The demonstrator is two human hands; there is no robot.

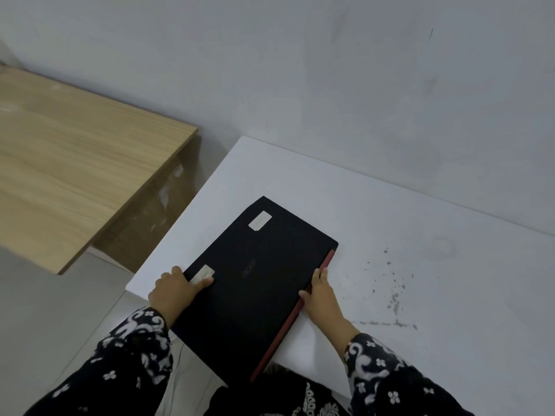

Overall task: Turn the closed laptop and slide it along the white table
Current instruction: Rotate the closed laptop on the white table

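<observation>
Head view looks down on a closed black laptop (258, 283) lying flat near the counter's (390, 223) left edge, set at a slant so that its near corner overhangs the front edge above the person's lap. Two pale stickers (260, 220) sit on the lid, and a red strip (295, 313) runs along its right-hand side.

The left hand (177, 291) grips the laptop's left side near the counter's front-left corner, thumb laid across the lid beside the nearer sticker, fingers curled over the edge. The right hand (319, 291) is pressed against the red side, fingers wrapped along it. Both hands are closed on the machine, one on each long side.

The laptop looks stiff and fairly heavy, with a smooth shell that should glide on the slick white top, so little lift is likely needed. Holding opposite sides, as now, seems the soundest grip for turning it: one hand pushes, the other draws. The overhanging corner is the likely risk; weight should be kept over the counter while it pivots. Dark specks and smears (393, 295) mark the surface to the right, apart from the laptop.
</observation>
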